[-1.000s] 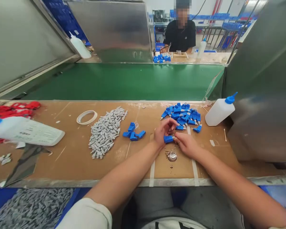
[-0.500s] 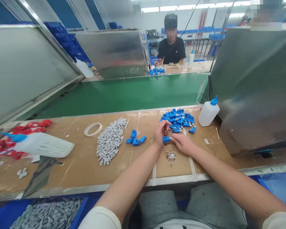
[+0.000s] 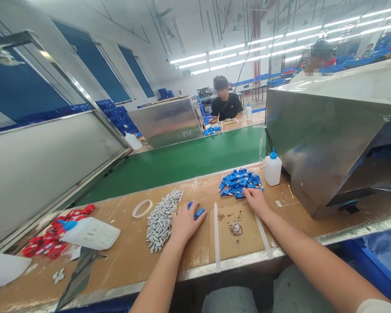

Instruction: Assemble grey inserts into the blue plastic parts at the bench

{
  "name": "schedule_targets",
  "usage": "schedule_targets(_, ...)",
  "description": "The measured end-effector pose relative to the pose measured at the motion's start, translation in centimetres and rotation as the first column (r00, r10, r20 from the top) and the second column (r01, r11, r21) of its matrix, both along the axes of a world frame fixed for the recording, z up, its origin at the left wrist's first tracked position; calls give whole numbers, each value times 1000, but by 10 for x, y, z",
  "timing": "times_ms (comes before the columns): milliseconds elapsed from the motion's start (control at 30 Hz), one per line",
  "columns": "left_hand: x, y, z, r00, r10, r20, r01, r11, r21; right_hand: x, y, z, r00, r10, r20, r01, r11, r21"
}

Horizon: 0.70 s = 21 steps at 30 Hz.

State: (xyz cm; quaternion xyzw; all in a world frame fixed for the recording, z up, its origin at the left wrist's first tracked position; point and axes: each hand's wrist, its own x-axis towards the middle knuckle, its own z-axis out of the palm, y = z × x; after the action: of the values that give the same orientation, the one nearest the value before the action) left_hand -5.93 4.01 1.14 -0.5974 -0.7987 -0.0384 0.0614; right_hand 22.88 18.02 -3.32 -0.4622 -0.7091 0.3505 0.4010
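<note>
The left hand (image 3: 185, 221) lies palm down on the tabletop (image 3: 127, 256), fingers stretched flat and a little spread, gripping nothing. Its fingertips rest on a small cluster of blue parts (image 3: 197, 211), most of which the hand covers. Just to its left, almost touching the thumb side, runs a long heap of grey parts (image 3: 161, 217), and beyond that lies a white tape ring (image 3: 142, 208).

The right hand (image 3: 254, 201) reaches to the near edge of the big pile of blue parts (image 3: 239, 181), knuckles up. Its fingertips meet the nearest pieces, but the back of the hand hides them (so I cannot tell whether it has pinched one or only touches).

Between the two hands a patch of tabletop is marked off by two pale tape strips (image 3: 216, 234), and a small round metal piece (image 3: 236, 228) sits inside it, clear of both hands.

An upright white bottle with a blue cap (image 3: 273, 169) stands just right of the big pile, close against a large steel housing (image 3: 326, 130) that walls in that side. Far to the left a second bottle (image 3: 90, 233) lies on its side next to a scatter of red parts (image 3: 50, 239).

Behind the tabletop runs a green conveyor belt (image 3: 189, 158). Across it another person (image 3: 226, 104) in a dark shirt sits at their own station.
</note>
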Motion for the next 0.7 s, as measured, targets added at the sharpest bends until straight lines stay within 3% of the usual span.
schedule_targets(100,5,-1,-8,992,-126,-8,127,991,51,1,-5,2,997,50,59,-50,999,-5)
schedule_targets(200,9,6,-4,969,-233,88,230,972,38,3,-10,7,986,68,153,-68,998,-3)
schedule_targets(267,12,16,2,933,-280,224,265,960,94,4,-10,11,976,77,205,-78,997,-4)
schedule_targets(333,19,29,7,826,-300,478,190,945,265,5,-9,15,964,95,250,-94,995,-14)
schedule_targets(367,25,37,9,703,-307,641,76,929,362,5,-9,16,957,103,270,-102,995,-19)
schedule_targets(400,30,45,11,511,-321,797,-84,905,418,5,-8,16,952,110,284,-109,994,-20)
schedule_targets(433,37,53,13,252,-343,905,-262,876,405,6,-8,15,950,114,291,-113,993,-19)
schedule_targets(467,42,60,13,-38,-370,928,-401,857,325,8,-8,12,950,116,291,-117,993,-14)
schedule_targets(500,46,67,13,-302,-378,875,-466,859,210,9,-8,10,951,115,287,-118,993,-5)
schedule_targets(533,49,74,13,-493,-379,784,-487,866,112,12,-8,7,954,112,279,-119,993,8)
schedule_targets(567,51,79,11,-613,-374,696,-482,875,46,14,-9,4,958,109,265,-121,992,29)
schedule_targets(600,52,84,8,-680,-367,634,-465,885,14,16,-9,4,965,104,242,-121,991,59)
schedule_targets(667,53,91,1,-703,-367,609,-431,901,45,16,-12,13,981,85,177,-114,980,162)
schedule_targets(700,54,94,-4,-666,-372,647,-414,905,94,11,-15,23,983,102,152,-136,964,229)
